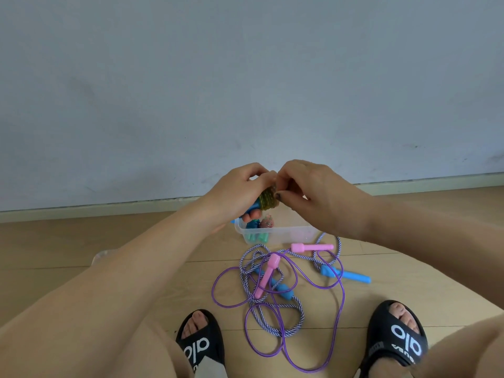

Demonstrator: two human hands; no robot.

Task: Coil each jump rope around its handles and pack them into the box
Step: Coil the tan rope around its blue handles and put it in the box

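My left hand (240, 192) grips a coiled jump rope bundle (266, 199) with yellow-green cord wound round blue handles, held above the clear plastic box (286, 233). My right hand (308, 186) pinches the cord at the top of the bundle. Inside the box lie two coiled ropes, one teal (255, 230) and one pinkish (266, 222). On the floor in front of the box lie two loose, tangled ropes: a thin purple rope (289, 336) with pink handles (266, 274), and a striped white-and-purple rope (291, 320) with blue handles (345, 274).
My two feet in black slides (201, 342) (395, 334) flank the loose ropes on the wooden floor. A pale wall with a skirting board (109, 208) runs right behind the box. My knees fill the lower corners.
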